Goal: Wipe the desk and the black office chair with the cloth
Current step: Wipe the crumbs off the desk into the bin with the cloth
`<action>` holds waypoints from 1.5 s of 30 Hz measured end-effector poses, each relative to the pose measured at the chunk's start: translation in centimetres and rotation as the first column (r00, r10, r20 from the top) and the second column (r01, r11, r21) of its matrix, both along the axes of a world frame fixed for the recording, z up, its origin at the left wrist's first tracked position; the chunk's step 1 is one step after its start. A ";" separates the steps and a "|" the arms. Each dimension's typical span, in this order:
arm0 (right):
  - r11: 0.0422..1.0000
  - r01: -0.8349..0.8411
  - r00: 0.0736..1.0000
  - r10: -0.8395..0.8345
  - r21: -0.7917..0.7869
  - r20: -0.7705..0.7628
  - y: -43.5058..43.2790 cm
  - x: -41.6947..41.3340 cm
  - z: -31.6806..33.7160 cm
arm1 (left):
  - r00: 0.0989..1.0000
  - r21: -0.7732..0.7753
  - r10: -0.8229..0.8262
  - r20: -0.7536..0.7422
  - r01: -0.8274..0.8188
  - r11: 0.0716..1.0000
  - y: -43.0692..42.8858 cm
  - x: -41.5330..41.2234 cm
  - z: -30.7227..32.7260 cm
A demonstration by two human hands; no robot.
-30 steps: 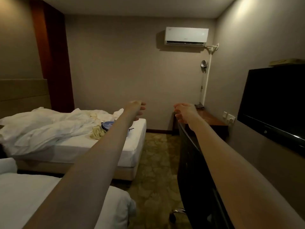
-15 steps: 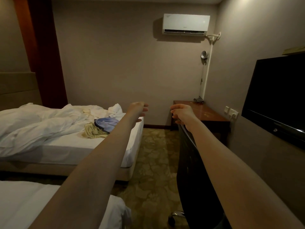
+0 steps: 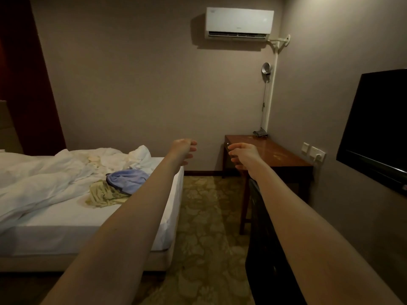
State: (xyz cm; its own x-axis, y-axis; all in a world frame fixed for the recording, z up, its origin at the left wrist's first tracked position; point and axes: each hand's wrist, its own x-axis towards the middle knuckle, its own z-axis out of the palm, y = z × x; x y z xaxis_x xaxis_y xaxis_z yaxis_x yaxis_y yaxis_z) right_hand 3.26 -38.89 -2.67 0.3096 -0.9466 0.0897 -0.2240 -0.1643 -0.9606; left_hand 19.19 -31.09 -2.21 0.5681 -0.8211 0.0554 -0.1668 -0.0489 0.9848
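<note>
A brown wooden desk (image 3: 277, 154) stands in the far right corner against the wall. The black office chair (image 3: 266, 243) shows its dark back just below my right forearm, in front of the desk. Both my arms stretch forward. My left hand (image 3: 185, 149) hangs in the air near the bed's corner, fingers loosely curled, holding nothing. My right hand (image 3: 243, 155) hovers before the desk's near left corner, fingers relaxed and empty. A blue cloth (image 3: 128, 179) and a yellow-green cloth (image 3: 104, 195) lie crumpled on the bed.
A bed (image 3: 66, 221) with a rumpled white duvet fills the left side. Patterned carpet (image 3: 204, 227) forms an aisle between bed and chair. A black TV (image 3: 378, 126) hangs on the right wall beside sockets (image 3: 315, 153). A small dark object (image 3: 260, 132) sits at the desk's back.
The view has moved forward and tilted; the desk and bed look nearer, and the nearer second bed has left the view. Both hands stay extended and empty.
</note>
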 end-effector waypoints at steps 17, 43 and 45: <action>0.999 0.026 0.999 -0.025 0.026 -0.033 -23.5 10.4 -1.6 | 0.999 0.030 -0.029 -0.039 0.030 0.999 -23.1 9.2 -2.3; 0.995 0.090 0.996 -0.091 0.043 0.007 -64.5 28.1 -3.1 | 0.993 0.076 -0.117 -0.010 0.118 0.990 -63.5 26.3 -1.1; 0.993 0.108 0.994 -0.110 0.044 0.022 -67.6 30.6 -2.5 | 0.991 0.076 -0.132 -0.008 0.133 0.988 -66.9 28.5 -0.4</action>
